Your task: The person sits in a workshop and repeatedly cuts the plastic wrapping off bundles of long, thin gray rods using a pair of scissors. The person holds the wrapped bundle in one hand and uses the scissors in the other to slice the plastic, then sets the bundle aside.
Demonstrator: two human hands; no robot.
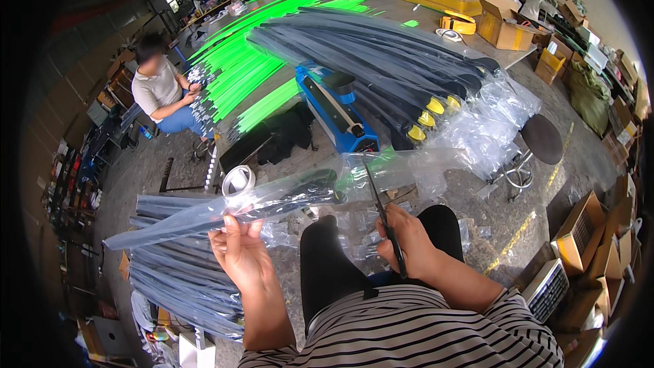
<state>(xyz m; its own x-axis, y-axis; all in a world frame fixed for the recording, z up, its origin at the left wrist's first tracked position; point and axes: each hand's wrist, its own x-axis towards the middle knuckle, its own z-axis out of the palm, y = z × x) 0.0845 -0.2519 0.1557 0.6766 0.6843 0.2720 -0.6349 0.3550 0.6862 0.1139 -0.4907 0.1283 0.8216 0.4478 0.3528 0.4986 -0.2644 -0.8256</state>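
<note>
My left hand (242,252) pinches a long clear plastic sleeve (174,225) from below, thumb on top. A dark, slender item lies inside the sleeve, its kind hidden by glare. In my right hand (412,242) are black-handled scissors (379,197), their long blades pointing away from me and reaching the sleeve's right-hand stretch. Whether the blades have cut into the film I cannot tell. Just beyond the sleeve stands a blue heat sealer (362,138). To its right lies a pile of dark, plastic-wrapped lengths (381,44), several with yellow ends (427,119).
More wrapped lengths (180,286) lie at my left, near a white roll (238,180). Bright green rods (238,82) cover the table beyond, where another person (160,88) sits. A round stool (542,139) stands at right. Cardboard boxes (582,228) line the right side.
</note>
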